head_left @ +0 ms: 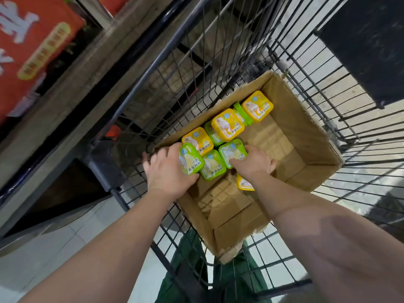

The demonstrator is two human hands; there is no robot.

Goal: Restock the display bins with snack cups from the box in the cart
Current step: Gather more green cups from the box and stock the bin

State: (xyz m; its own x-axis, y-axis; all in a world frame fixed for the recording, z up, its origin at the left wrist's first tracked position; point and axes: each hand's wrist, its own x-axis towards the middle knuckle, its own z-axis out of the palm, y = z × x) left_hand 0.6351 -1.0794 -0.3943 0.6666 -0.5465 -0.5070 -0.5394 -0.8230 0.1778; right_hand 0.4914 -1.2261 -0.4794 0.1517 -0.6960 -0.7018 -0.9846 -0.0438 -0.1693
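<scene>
Both reaching into the box (306,136) in the cart (341,119): left hand (169,171) curled round a green cup (190,158), right hand (254,162) gripping another green cup (232,152), yellow cups (226,124) loose beyond.

The open cardboard box (306,136) is plain brown inside and out. In it sit small square plastic snack cups. Some have bright yellow lids (225,124) with a white picture and dark writing on top. Others have light green lids (211,164) with the same white picture and dark writing. One green-lidded cup (189,158) is in the left hand (169,169). The wire shopping cart (218,68) is black, and its thin bars make a pattern of squares and long lines. Up on the left hangs a big red sign (32,40) with white letters and a yellow patch. The floor tiles (54,248) are pale grey. Dark green cloth (185,270) shows below the cart.
</scene>
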